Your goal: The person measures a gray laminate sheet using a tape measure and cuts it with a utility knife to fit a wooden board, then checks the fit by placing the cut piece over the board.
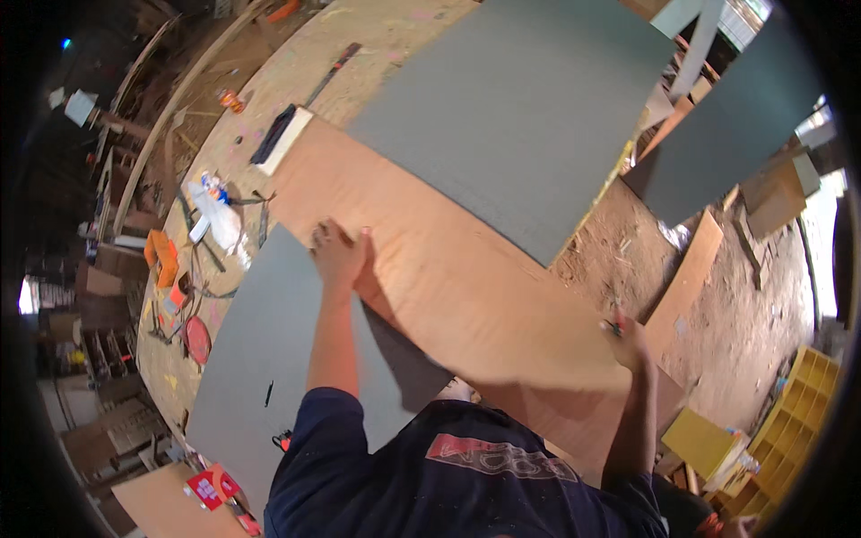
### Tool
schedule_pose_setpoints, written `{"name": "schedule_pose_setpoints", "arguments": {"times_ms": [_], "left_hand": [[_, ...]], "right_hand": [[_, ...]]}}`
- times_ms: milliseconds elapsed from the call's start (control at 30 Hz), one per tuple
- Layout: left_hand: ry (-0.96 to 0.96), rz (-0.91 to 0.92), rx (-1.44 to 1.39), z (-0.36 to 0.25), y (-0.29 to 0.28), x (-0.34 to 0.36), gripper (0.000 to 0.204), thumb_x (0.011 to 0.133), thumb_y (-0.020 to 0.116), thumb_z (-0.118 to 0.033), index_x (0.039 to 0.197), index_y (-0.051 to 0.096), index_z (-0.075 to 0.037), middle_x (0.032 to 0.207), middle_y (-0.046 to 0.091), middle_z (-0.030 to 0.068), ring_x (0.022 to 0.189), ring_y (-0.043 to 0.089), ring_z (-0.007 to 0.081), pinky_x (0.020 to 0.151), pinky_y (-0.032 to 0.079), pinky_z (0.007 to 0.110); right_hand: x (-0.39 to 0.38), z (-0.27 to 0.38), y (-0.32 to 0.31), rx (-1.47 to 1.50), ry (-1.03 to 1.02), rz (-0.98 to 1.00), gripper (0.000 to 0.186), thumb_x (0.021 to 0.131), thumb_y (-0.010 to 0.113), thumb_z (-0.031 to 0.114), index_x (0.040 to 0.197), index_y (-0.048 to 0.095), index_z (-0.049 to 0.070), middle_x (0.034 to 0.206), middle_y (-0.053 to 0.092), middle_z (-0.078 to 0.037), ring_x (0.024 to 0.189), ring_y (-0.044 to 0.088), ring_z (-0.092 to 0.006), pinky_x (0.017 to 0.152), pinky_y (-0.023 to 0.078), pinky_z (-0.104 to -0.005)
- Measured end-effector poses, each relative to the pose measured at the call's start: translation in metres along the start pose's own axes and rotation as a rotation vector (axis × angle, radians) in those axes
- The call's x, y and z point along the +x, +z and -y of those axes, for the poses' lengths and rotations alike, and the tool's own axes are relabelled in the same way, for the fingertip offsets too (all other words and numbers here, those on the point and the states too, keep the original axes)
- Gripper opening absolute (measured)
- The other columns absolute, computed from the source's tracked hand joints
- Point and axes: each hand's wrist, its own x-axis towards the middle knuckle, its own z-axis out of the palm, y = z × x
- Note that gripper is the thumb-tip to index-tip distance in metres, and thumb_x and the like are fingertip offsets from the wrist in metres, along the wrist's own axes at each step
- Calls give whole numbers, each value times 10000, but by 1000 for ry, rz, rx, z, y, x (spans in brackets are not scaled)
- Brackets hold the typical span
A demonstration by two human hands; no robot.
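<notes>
A long reddish-brown plywood sheet (430, 278) lies slantwise before me, its near right end bending down past the table edge. My left hand (339, 258) rests on its near edge with fingers spread and holds nothing. Beyond the sheet's right edge, my right hand (630, 345) is closed around a small hand tool (618, 321) with red and black on it and a thin tip; its exact kind is too small to make out. One grey panel (511, 108) lies along the sheet's far side. Another grey panel (247, 332) lies at the near left.
On the worktable (386, 40) at left are an orange block-shaped thing (161, 258), a red disc (197, 341), a plastic bag (215, 220) and cables. A pale block with dark cloth (282, 142) sits at the sheet's far end. A yellow shelf unit (798, 421) stands lower right.
</notes>
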Motion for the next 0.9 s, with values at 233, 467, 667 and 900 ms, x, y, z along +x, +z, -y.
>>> {"name": "schedule_pose_setpoints", "arguments": {"times_ms": [233,467,667,900], "left_hand": [[-63,35,-27,42,0,21,990,948,561,-723,1613,350,-21,1674,292,290,1575,225,460,1209,200,722],[-53,-27,-36,35,19,29,980,949,524,-756,1647,332,-96,1703,256,262,1581,189,482,1190,130,778],[-52,-46,-46,26,19,40,985,942,507,-779,1655,331,-122,1705,265,251,1580,193,485,1196,127,769],[-46,-103,-20,29,21,40,959,938,545,-750,1633,378,-111,1687,319,238,1568,241,476,1210,172,733]], "right_hand": [[11,1,67,42,96,103,472,966,743,426,846,588,-4,682,558,-162,652,565,-280,652,478,-452],[23,-4,70,-4,103,40,494,964,737,456,898,620,-19,708,592,-208,688,608,-361,687,491,-467],[38,8,66,-12,162,48,483,970,724,459,947,633,-14,789,631,-239,770,642,-390,737,496,-476],[40,20,84,161,-183,-172,324,1009,698,344,1059,687,24,809,663,-198,779,650,-351,737,502,-440]]}}
